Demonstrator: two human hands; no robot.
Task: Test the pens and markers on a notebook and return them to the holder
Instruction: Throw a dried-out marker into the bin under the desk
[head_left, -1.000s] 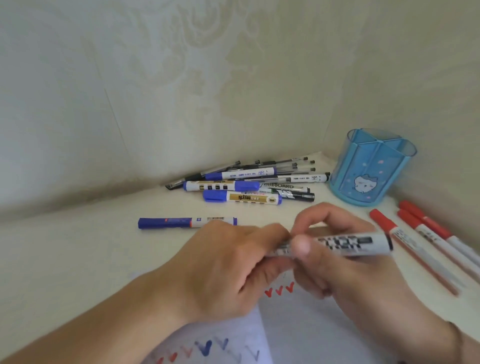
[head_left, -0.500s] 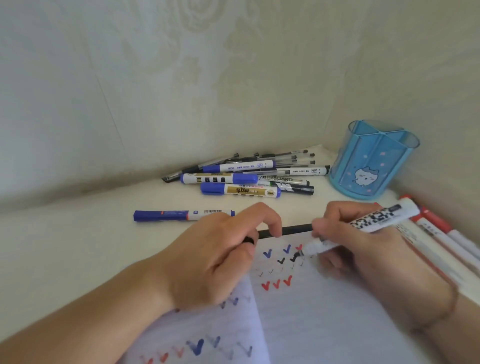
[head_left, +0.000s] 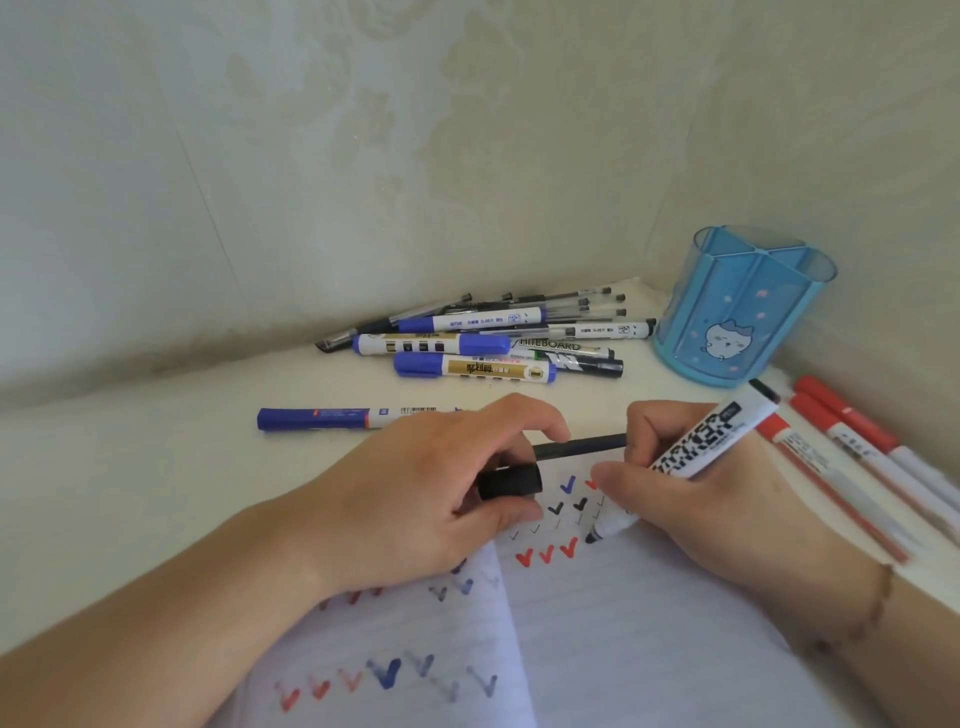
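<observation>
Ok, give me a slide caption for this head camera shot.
Right hand tests an uncapped black marker on the notebook while the left hand holds its cap.

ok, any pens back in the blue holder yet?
No: the blue holder shows only bare compartments, while the pens lie in a pile on the desk to its left.

notebook: cut off at bottom edge | red markers: blurred, cut off at right edge | blue marker: right end hidden behind left hand (print unreadable)
</observation>
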